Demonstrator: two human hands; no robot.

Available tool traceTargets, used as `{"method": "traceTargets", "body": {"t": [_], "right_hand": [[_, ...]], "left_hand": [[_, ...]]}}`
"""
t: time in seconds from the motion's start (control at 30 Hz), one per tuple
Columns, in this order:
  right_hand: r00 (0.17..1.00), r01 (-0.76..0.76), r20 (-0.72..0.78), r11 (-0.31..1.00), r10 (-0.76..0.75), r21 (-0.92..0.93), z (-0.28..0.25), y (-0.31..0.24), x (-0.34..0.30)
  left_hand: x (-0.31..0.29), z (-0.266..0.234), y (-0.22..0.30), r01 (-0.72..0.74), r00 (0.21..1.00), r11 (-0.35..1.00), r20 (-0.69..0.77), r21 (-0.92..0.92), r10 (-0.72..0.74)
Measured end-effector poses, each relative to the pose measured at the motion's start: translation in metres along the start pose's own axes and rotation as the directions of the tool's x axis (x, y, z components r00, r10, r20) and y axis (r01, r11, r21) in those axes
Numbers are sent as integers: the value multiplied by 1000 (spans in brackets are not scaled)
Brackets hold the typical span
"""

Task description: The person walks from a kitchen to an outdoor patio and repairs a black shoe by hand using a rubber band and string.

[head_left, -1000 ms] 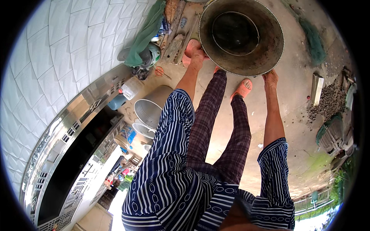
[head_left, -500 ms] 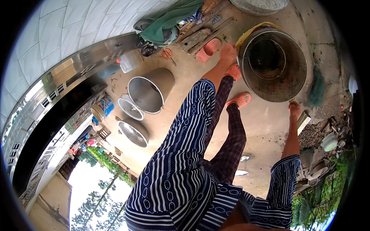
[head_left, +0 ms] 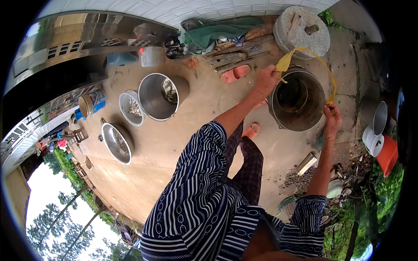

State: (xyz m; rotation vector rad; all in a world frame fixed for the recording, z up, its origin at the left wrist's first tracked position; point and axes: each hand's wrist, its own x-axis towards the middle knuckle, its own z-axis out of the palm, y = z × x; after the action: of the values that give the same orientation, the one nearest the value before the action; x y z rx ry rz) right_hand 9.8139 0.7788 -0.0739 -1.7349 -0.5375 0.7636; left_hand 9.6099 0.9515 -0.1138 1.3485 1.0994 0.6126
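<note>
A deep metal bucket [head_left: 314, 114] with a worn, stained inside stands upright on the floor before me; a narrower ring shows down inside it. My left hand [head_left: 267, 81] is closed on one end of a yellow strip [head_left: 284, 63] at the bucket's left rim. The other end is gripped in my right hand [head_left: 333, 118], by the right rim. Between the hands the strip arches beyond the bucket's far side, wide near the left hand and thin and twisted towards the right. Whether it is cloth or plastic I cannot tell.
A round millstone [head_left: 300, 32] lies beyond the bucket, beside planks [head_left: 228, 61] and a loose pink sandal [head_left: 236, 74]. To the left are a steel bucket [head_left: 153, 106], a basin of small fish [head_left: 125, 114], another basin [head_left: 116, 145], scissors [head_left: 192, 64] and a jug [head_left: 152, 57].
The strip, earlier low around the bucket's far side, now arches up off it. Both hands have kept their grip and come closer together. My view has turned and shifted.
</note>
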Motion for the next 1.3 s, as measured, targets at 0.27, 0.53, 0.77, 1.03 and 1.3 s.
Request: {"method": "traceTargets", "body": {"t": [0.27, 0.53, 0.77, 1.03, 1.3], "right_hand": [[870, -37, 469, 969, 151, -245, 117, -7, -120], [760, -7, 596, 920, 259, -391, 223, 13, -158], [578, -225, 685, 894, 443, -388, 336, 15, -158], [447, 47, 774, 852, 449, -521, 451, -3, -129], [629, 217, 657, 719, 415, -661, 475, -1, -68]], "left_hand": [[-152, -82, -51, -71, 994, 933, 103, 352, 36], [-182, -162, -79, 61, 982, 941, 149, 332, -116], [-148, -260, -94, -1, 977, 965, 205, 264, -55], [-105, -352, -113, -9, 978, 978, 206, 209, -36], [-35, -386, -138, -48, 990, 982, 143, 184, 21]]}}
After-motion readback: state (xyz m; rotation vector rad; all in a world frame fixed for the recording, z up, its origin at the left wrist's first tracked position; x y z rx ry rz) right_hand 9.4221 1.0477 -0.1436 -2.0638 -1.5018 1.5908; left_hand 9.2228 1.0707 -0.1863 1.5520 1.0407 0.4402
